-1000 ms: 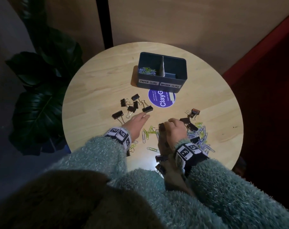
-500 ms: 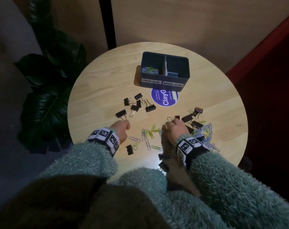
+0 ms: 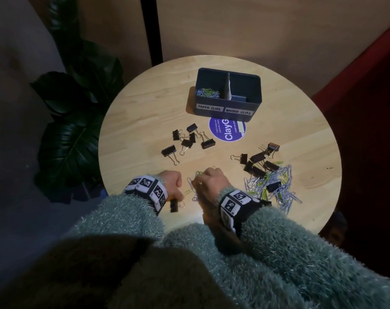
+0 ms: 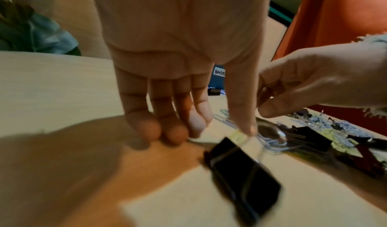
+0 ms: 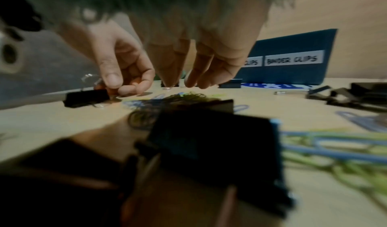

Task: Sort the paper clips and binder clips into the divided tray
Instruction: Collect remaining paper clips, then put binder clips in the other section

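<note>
Head view: I work at the near edge of the round table [image 3: 145,112], both wrists low over the scatter.
Left hand [image 3: 170,182]: it has drawn back toward me from the far-left cluster and now pinches the wire handle of a black binder clip [image 4: 240,166], which hangs just off the wood.
Right hand [image 3: 210,182]: fingers curled down into the loose paper clips [image 3: 195,188] between my hands; whether it has hold of any, I cannot tell.
What that means: one binder clip is in hand and, I judge, ready for the far trip; little sorting is done.
Near right: a mixed heap [image 3: 272,184] of coloured paper clips with black binder clips on and beside it.
Middle left: six binder clips [image 3: 190,139] grouped together, untouched.
Middle: a purple round sticker [image 3: 227,133] just in front of the tray.
Far: the divided tray [image 3: 228,108], labelled PAPER CLIPS left and BINDER CLIPS right; some paper clips lie in the left half, no binder clips visible in the right.
</note>
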`<state>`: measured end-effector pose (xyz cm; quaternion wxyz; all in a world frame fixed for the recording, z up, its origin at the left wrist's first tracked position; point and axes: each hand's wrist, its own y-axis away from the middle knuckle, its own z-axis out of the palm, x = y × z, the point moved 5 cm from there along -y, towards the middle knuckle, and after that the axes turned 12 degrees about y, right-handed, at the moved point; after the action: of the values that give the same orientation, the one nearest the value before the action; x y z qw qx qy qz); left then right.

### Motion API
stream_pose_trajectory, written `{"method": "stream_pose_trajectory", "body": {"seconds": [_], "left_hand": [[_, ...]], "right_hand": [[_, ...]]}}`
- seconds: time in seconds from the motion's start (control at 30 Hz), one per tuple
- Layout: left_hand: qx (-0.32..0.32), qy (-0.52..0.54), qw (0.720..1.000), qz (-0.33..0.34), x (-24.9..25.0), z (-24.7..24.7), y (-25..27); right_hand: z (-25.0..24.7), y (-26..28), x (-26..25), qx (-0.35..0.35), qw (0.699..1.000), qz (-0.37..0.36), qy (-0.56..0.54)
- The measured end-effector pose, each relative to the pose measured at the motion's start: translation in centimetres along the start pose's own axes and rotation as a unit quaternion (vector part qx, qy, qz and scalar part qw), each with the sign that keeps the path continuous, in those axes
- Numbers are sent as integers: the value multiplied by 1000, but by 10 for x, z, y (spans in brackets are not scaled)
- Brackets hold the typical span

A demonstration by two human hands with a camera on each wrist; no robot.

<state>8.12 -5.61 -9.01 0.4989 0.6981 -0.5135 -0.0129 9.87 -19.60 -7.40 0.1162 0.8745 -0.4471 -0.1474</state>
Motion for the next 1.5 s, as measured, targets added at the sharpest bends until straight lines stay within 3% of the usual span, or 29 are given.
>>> {"method": "stream_pose_trajectory", "body": {"seconds": [0.1,0.17,0.27,0.4,0.47,0.57,0.67,0.8,0.97,1.03,1.13,1.17,1.27,1.33,1.5], "left_hand": [[-8,3,1000,-25,-9,-7,2],[1,2,1000,-23,-10,-10,3],[28,7,1000,-2,-7,-9,4],[36,-14,998,56,12,3,1],[9,-68,995,67,25,12,-1],[-15,-133,988,75,39,23,-5],[-11,-170,982,87,46,31,-10],[7,-190,977,92,51,32,-13],[18,-118,988,97,46,23,-16],[33,-103,988,108,47,20,-16],[70,-114,982,129,50,19,-17],[80,-124,980,136,51,20,-17],[73,-145,976,146,54,27,-19],[53,-118,981,147,56,30,-21],[54,-38,986,156,57,30,-23]], "right_hand": [[2,6,-24,-25,990,-111,82],[1,9,-20,-52,985,-117,119],[-5,9,5,-46,993,-52,92],[-9,16,58,-13,989,129,-69],[-3,20,74,-54,979,173,-90],[7,23,74,-148,975,162,-26],[12,16,63,-139,979,148,-2],[17,12,62,-121,971,185,-92],[8,22,96,-166,944,238,-158],[5,19,106,-152,945,250,-143],[-4,13,102,-47,963,246,-102],[-4,11,96,-42,968,234,-76],[2,10,76,-103,982,150,47],[4,10,67,-106,985,93,101],[1,6,74,-107,988,104,48]]}}
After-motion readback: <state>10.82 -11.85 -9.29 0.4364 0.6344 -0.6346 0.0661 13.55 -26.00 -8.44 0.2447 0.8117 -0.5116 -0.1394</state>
